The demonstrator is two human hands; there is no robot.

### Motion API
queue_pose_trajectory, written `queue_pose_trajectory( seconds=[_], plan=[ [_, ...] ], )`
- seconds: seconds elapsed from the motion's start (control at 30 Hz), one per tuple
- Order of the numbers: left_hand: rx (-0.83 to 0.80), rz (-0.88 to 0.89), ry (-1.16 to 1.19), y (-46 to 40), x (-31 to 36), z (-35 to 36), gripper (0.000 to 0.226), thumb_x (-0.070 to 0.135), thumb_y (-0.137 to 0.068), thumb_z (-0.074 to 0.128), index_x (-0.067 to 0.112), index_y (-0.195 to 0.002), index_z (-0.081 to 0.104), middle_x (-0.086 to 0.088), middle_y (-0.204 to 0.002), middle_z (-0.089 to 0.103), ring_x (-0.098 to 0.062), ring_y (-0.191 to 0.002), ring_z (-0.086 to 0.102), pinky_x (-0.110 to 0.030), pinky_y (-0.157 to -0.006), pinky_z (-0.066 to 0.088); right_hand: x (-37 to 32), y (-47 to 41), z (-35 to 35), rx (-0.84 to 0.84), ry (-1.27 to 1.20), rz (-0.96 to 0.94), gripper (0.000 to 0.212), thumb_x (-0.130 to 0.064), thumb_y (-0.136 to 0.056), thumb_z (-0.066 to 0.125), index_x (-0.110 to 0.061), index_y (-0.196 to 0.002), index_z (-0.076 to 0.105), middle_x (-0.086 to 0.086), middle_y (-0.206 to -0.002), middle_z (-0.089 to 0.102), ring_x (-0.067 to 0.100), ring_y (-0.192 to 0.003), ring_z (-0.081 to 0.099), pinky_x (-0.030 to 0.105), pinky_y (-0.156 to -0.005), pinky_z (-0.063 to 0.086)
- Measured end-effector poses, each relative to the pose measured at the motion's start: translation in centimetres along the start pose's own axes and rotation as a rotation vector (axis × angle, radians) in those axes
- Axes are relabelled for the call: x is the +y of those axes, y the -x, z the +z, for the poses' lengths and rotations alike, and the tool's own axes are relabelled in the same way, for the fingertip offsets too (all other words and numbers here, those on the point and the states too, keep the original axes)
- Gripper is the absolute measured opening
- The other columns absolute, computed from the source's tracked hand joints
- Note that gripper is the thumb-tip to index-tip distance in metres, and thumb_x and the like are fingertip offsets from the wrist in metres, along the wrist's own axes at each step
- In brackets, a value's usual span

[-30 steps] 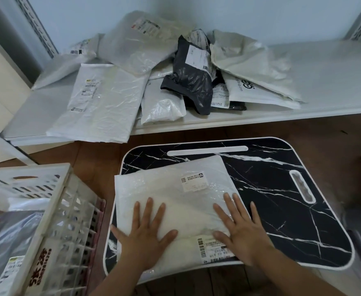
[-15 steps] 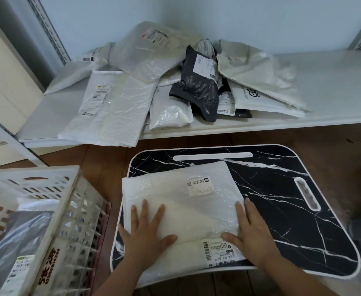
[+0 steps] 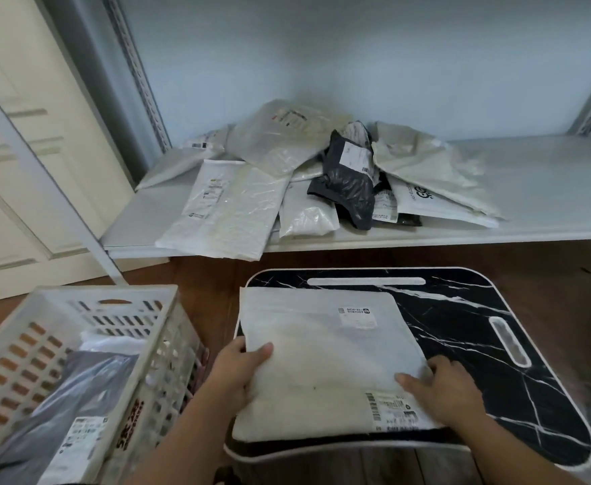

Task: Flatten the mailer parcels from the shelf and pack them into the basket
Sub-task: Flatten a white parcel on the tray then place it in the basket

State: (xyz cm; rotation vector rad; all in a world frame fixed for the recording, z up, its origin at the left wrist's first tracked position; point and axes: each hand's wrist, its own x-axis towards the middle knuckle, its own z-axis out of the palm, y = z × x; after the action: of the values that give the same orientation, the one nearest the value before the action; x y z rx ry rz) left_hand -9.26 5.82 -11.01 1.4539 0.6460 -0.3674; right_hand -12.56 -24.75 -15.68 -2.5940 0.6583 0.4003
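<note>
Head view: left hand (image 3: 240, 374) and right hand (image 3: 442, 390) each grip a side of the white mailer (image 3: 322, 355) on the black tray (image 3: 479, 344).

A mailer (image 3: 325, 355) lies on the worktop (image 3: 479, 348), toward its left side. The basket (image 3: 87, 309) stands left of the worktop, with parcels (image 3: 77, 407) in it. Behind the worktop, the shelf (image 3: 532, 190) carries a heap of mailers (image 3: 304, 176).
</note>
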Motion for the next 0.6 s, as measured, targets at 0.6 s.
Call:
queue_pose_trajectory(
  seconds=[0.6],
  plan=[
    [-0.36, 0.295, -0.087, 8.3, 7.3, -12.7, 0.091, 0.028, -0.044, 0.096, 0.015, -0.125, 0.057, -0.013, -0.12, 0.067, -0.033, -0.108, 0.065, -0.051, -0.091, 0.052, -11.8, 7.8, -9.6, 0.154, -0.6, -0.345, 0.055, -0.048, -0.089, 0.057, 0.0, -0.062, 0.052, 0.012, -0.061, 0.055, 0.025, -0.055, 0.049, 0.03, -0.05, 0.031]
  ],
)
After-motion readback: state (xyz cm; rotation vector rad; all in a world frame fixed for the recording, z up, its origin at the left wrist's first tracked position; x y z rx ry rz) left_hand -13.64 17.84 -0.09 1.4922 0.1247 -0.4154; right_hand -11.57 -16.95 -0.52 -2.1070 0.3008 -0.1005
